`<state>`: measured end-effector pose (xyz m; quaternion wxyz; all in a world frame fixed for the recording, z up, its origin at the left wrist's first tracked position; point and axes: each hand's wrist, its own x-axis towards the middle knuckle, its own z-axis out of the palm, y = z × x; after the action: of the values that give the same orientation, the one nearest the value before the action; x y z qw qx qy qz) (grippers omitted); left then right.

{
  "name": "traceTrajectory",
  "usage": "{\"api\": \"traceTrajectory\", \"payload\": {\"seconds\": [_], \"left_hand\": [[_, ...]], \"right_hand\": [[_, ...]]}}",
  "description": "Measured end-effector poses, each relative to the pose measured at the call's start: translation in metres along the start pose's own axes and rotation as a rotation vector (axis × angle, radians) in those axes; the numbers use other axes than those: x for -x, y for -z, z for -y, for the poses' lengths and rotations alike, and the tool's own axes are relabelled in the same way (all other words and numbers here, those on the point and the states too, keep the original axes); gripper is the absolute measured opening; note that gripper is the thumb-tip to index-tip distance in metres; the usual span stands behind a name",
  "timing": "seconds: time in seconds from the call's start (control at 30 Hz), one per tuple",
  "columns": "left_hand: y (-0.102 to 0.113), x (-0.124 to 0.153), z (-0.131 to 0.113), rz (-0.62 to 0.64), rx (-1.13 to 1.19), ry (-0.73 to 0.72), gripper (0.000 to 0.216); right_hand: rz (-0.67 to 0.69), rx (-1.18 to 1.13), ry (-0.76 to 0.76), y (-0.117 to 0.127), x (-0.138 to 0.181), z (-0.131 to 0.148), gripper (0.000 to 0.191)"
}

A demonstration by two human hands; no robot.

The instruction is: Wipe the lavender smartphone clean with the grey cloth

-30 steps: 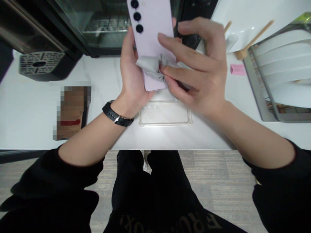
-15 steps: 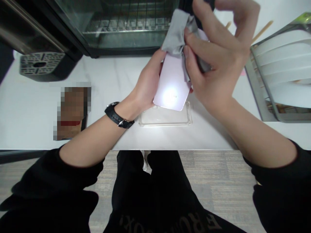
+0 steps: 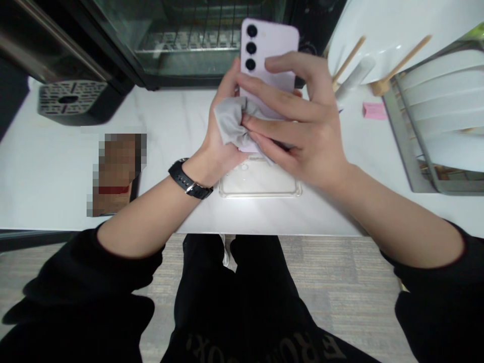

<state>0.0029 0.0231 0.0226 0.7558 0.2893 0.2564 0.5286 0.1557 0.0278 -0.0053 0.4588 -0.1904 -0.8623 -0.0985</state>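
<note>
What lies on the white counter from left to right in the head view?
Black grated appliance → blurred brown item → clear phone case → pink sticky note → dish rack.

Black sleeves (image 3: pixel 124 262) pushed up, black wristwatch (image 3: pixel 190 179) with metal buckle, black trousers (image 3: pixel 242 282), apparently.

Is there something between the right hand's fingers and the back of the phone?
Yes. A grey cloth lies bunched between the right hand and the lower back of the phone; the left hand holds the phone directly.
</note>
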Motion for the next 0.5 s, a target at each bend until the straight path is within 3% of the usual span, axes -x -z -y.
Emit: {"api": "traceTrajectory", "payload": {"seconds": [0.13, 0.33, 0.5], "left_hand": [[0.006, -0.002, -0.008, -0.019, -0.122, -0.064, 0.077], [0.006, -0.005, -0.012, -0.066, -0.168, -0.225, 0.07], [-0.002, -0.005, -0.008, -0.082, -0.199, -0.201, 0.067]], "right_hand": [[-0.034, -0.025, 0.037, -0.001, 0.001, -0.002, 0.027], [-0.017, 0.053, -0.106, 0.006, -0.001, -0.011, 0.027], [-0.151, 0.177, -0.046, 0.009, 0.001, -0.027, 0.028]]}}
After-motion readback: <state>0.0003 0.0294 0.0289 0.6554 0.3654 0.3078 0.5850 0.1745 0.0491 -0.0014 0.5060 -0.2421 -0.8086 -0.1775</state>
